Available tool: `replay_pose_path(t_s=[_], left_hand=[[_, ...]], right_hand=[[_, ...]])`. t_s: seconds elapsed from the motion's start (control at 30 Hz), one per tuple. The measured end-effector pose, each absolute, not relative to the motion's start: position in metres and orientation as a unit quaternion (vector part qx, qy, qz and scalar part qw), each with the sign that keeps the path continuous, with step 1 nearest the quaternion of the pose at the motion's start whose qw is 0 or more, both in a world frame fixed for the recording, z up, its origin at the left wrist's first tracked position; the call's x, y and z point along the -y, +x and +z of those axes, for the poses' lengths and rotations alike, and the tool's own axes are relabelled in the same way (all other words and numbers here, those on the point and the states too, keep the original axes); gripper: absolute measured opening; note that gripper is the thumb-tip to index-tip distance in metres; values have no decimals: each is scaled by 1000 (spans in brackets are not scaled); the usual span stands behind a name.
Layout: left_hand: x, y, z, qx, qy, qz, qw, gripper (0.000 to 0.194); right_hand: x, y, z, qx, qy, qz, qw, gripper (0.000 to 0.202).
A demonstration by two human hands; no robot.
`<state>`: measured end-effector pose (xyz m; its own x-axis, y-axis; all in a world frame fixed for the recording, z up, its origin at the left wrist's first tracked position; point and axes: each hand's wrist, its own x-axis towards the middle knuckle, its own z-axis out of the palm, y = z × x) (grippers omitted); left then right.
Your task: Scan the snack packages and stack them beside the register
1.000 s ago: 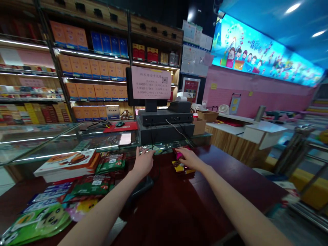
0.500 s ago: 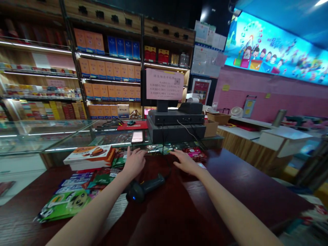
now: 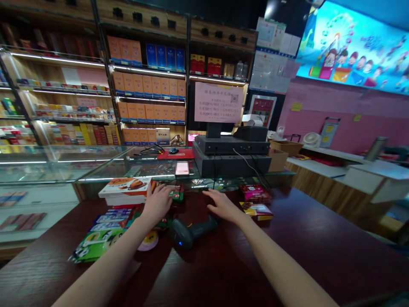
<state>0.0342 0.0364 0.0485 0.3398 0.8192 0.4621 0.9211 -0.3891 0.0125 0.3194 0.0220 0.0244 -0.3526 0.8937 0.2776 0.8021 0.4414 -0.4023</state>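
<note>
My left hand (image 3: 157,201) hovers over or rests on green packets (image 3: 176,193) beside a stack of white-and-orange boxes (image 3: 126,187); its fingers are stretched and apart. My right hand (image 3: 223,205) is open and bare, fingers extended, above the dark table (image 3: 287,238). To its right lie a yellow-and-white packet (image 3: 257,210) and a dark red packet (image 3: 254,192). Between my forearms a black handheld barcode scanner (image 3: 188,232) lies on its side, showing a blue light. A round purple-and-yellow item (image 3: 148,240) sits partly behind my left forearm.
Green panda packets (image 3: 96,245) and purple-and-white packets (image 3: 113,216) lie at the left. A till with a monitor (image 3: 230,160) stands behind the table on a glass counter (image 3: 96,166), near a small lit screen (image 3: 182,168). Stocked shelves (image 3: 150,102) line the back.
The view has turned left. Both hands have shifted left relative to the table's items, the left one over the green packets. The yellow-and-white packet and round item now show more fully.
</note>
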Motion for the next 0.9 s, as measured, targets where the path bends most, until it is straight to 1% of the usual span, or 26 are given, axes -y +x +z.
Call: replay_pose_path(t_s=[0.53,0.7,0.9], left_hand=[[-36,7,32,571,-787,-206,109,37],[-36,7,24,563,-789,-213,125,33],[-35,7,15,535,-792,-232,178,32]], right_hand=[[-24,263,16,824,-493,163,227,59],[-30,253,13,820,-488,168,247,58],[-39,241,13,818,-463,192,282,52]])
